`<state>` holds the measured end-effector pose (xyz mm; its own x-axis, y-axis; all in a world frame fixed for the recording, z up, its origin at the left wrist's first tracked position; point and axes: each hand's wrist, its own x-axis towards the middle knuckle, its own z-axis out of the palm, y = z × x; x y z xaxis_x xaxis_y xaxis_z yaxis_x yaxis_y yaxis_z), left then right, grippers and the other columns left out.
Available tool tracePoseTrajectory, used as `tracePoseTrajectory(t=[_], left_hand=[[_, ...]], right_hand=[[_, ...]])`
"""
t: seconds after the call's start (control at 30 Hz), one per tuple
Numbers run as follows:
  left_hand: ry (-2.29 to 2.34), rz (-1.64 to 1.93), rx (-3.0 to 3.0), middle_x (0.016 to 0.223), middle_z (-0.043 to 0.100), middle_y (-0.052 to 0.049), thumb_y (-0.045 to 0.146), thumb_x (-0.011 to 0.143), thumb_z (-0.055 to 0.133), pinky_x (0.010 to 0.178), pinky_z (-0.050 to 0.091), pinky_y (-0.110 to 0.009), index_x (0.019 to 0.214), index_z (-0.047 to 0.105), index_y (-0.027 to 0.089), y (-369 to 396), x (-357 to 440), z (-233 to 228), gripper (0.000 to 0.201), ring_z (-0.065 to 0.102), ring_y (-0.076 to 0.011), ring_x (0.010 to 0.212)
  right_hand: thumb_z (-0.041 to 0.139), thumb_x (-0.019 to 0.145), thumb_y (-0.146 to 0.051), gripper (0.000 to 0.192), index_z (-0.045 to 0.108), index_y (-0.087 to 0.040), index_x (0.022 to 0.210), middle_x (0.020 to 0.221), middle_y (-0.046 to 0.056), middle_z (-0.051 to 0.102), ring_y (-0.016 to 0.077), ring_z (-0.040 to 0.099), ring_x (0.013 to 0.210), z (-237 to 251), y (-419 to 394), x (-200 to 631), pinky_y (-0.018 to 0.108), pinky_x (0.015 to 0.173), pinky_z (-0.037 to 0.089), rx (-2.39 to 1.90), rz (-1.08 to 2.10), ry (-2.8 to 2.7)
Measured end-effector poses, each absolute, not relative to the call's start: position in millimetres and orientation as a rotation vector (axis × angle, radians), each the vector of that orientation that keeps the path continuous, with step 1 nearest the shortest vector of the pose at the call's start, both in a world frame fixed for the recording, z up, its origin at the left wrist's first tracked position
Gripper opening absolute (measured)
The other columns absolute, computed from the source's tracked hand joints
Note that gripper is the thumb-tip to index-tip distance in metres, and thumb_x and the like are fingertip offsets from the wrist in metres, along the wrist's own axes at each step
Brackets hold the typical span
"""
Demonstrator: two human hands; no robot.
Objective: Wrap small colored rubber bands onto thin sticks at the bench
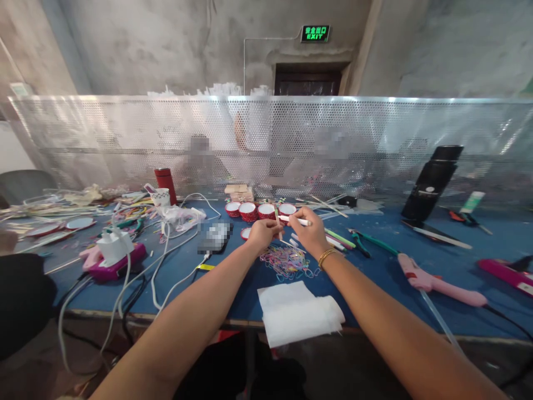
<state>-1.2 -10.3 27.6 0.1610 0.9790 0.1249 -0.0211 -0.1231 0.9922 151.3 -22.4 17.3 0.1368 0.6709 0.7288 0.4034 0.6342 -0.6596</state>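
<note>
- At the far left of the blue-covered workbench (375,272), well left of the heap of coloured rubber bands (287,262), a white plug-in charger (113,246) is seen resting on a pink flat device (119,265), with white cables trailing off the bench edge, probably to reach power below.
- Behind and left of the heap, a dark red cylindrical flask (165,184) is stood upright beside a small white cup (161,196).
- Directly behind the heap, a row of red-rimmed round cups (258,210) is lined up within arm's reach.
- Just above the heap, the left hand (262,233) is closed on a thin pale stick (276,218), held roughly upright, seemingly to steady it.
- Just right of it, the right hand (307,230) is pinched around a white slender rod (296,220), kept nearly level with its tip meeting the stick; the two hands are close together.
- In front of the heap, a folded white paper sheet (297,311) is laid over the bench edge.
- Right of the heap, green-handled pliers (368,241) and a pink glue gun (433,280) are left lying flat.
- Far right of the heap, a black tall bottle (431,183) is leaned against the perforated metal screen (125,139).
</note>
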Motion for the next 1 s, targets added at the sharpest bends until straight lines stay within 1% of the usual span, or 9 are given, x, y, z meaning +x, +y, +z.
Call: tracePoseTrajectory(t=[0.13, 0.27, 0.43, 0.57, 0.67, 0.77, 1.0], left_hand=[[1.034, 1.184, 1.378, 0.059, 0.067, 0.000, 0.012, 0.078, 0.077, 0.059, 0.046, -0.022, 0.079, 0.077, 0.011, -7.8, -1.8, 25.4, 0.001, 0.053, -0.0077, 0.051], [1.068, 1.173, 1.378, 0.062, 0.068, -0.002, 0.017, 0.075, 0.081, 0.057, 0.044, -0.021, 0.081, 0.077, 0.011, -3.8, -3.1, 22.3, 0.010, 0.057, -0.0090, 0.053], [1.078, 1.165, 1.399, 0.063, 0.069, -0.002, 0.024, 0.072, 0.085, 0.053, 0.040, -0.020, 0.083, 0.077, 0.012, -2.7, -5.0, 22.5, 0.017, 0.057, -0.0093, 0.054], [1.077, 1.180, 1.388, 0.059, 0.067, -0.001, 0.028, 0.072, 0.086, 0.054, 0.042, -0.021, 0.087, 0.079, 0.014, -6.1, -5.2, 24.6, 0.022, 0.058, -0.0103, 0.054], [1.067, 1.194, 1.390, 0.059, 0.066, -0.001, 0.029, 0.071, 0.086, 0.057, 0.045, -0.022, 0.089, 0.080, 0.014, -8.0, -4.7, 25.0, 0.024, 0.058, -0.0112, 0.055], [1.062, 1.212, 1.404, 0.060, 0.067, -0.001, 0.029, 0.072, 0.085, 0.060, 0.047, -0.023, 0.089, 0.081, 0.014, -7.6, -3.9, 23.9, 0.024, 0.058, -0.0114, 0.056], [1.053, 1.205, 1.450, 0.060, 0.067, -0.002, 0.034, 0.072, 0.085, 0.059, 0.046, -0.023, 0.086, 0.081, 0.014, -4.9, -3.5, 20.3, 0.025, 0.058, -0.0115, 0.057]], right_hand=[[0.061, 0.084, -0.044, 0.022, 0.057, -0.025, 0.073, 0.072, 0.002, 0.068, 0.0218, 0.061, 0.070, 17.8, -21.7, 152.2, 0.035, 0.069, 0.048, -0.951, 0.231, -1.487], [0.060, 0.084, -0.043, 0.022, 0.057, -0.026, 0.072, 0.070, 0.002, 0.067, 0.0210, 0.060, 0.069, 18.6, -22.3, 151.4, 0.034, 0.069, 0.047, -0.956, 0.227, -1.488], [0.059, 0.083, -0.042, 0.022, 0.057, -0.025, 0.070, 0.069, 0.001, 0.067, 0.0203, 0.059, 0.066, 20.7, -23.4, 152.0, 0.034, 0.069, 0.046, -0.981, 0.180, -1.457], [0.059, 0.083, -0.042, 0.021, 0.056, -0.026, 0.070, 0.068, 0.001, 0.066, 0.0199, 0.058, 0.065, 22.9, -25.1, 152.8, 0.033, 0.066, 0.046, -0.982, 0.199, -1.436], [0.059, 0.083, -0.042, 0.021, 0.056, -0.025, 0.070, 0.069, 0.001, 0.067, 0.0209, 0.060, 0.069, 23.4, -26.4, 151.8, 0.033, 0.068, 0.047, -0.951, 0.222, -1.474], [0.059, 0.083, -0.042, 0.021, 0.057, -0.025, 0.070, 0.070, 0.001, 0.068, 0.0207, 0.061, 0.069, 22.6, -26.6, 150.5, 0.033, 0.069, 0.047, -0.950, 0.228, -1.501], [0.060, 0.083, -0.044, 0.022, 0.059, -0.025, 0.070, 0.070, 0.002, 0.068, 0.0213, 0.060, 0.069, 19.9, -23.7, 149.6, 0.034, 0.067, 0.047, -0.949, 0.227, -1.511]])
